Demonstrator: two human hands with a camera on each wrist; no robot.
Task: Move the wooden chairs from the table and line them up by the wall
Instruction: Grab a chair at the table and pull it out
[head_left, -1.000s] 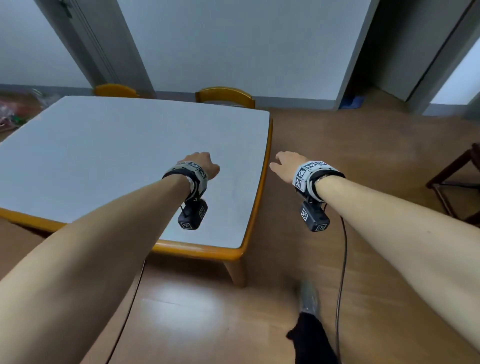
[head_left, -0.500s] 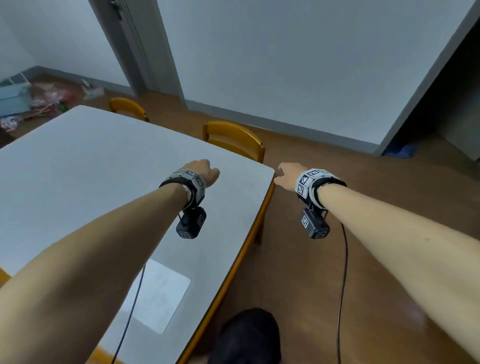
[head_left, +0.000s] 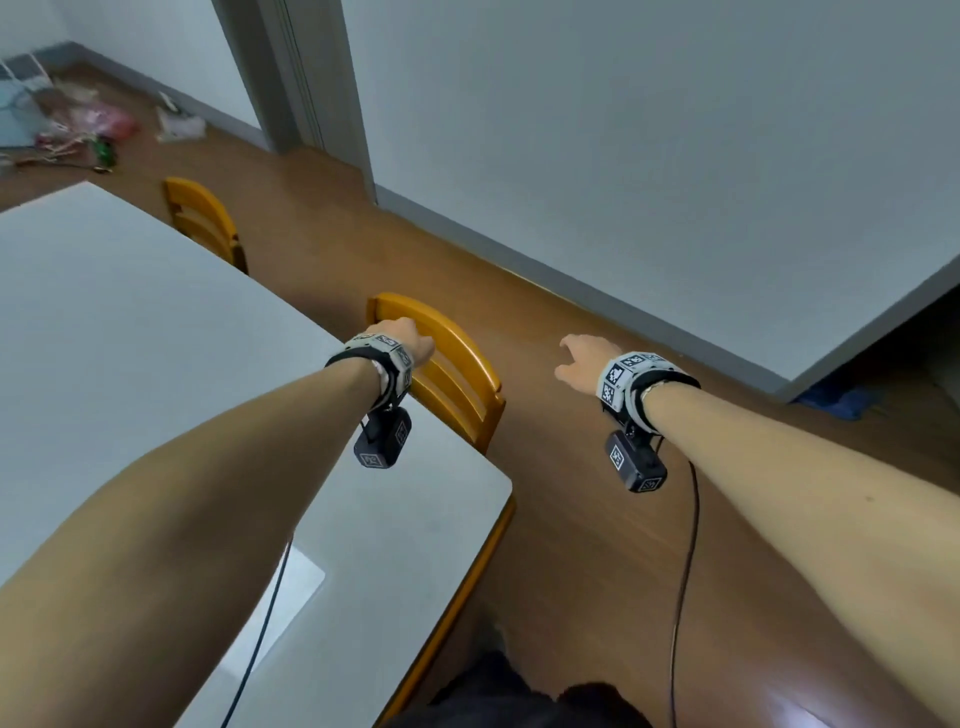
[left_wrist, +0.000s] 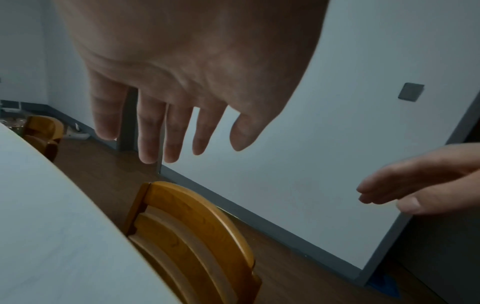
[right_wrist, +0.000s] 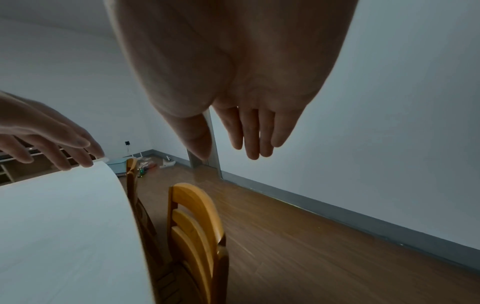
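Observation:
Two wooden chairs stand tucked against the far side of the white table (head_left: 130, 338). The near chair (head_left: 457, 374) shows its curved slatted back; the far chair (head_left: 200, 218) stands further left. My left hand (head_left: 408, 335) hovers just above the near chair's top rail, fingers straight and spread (left_wrist: 155, 133), touching nothing. My right hand (head_left: 582, 356) hangs over the floor to the right of that chair, fingers relaxed (right_wrist: 249, 133) and empty. In the right wrist view both the near chair (right_wrist: 197, 226) and the far chair (right_wrist: 132, 174) line the table edge.
A pale wall (head_left: 649, 156) with a grey baseboard runs behind the chairs, with wooden floor (head_left: 571, 519) between. A door frame (head_left: 301, 78) stands at the back left. Bags and clutter (head_left: 78, 130) lie in the far left corner, and a blue cloth (head_left: 841, 402) on the right.
I have walked round the table corner toward the near chair. Both hands moved forward: the left from over the tabletop to above the chair's back, the right out over the floor.

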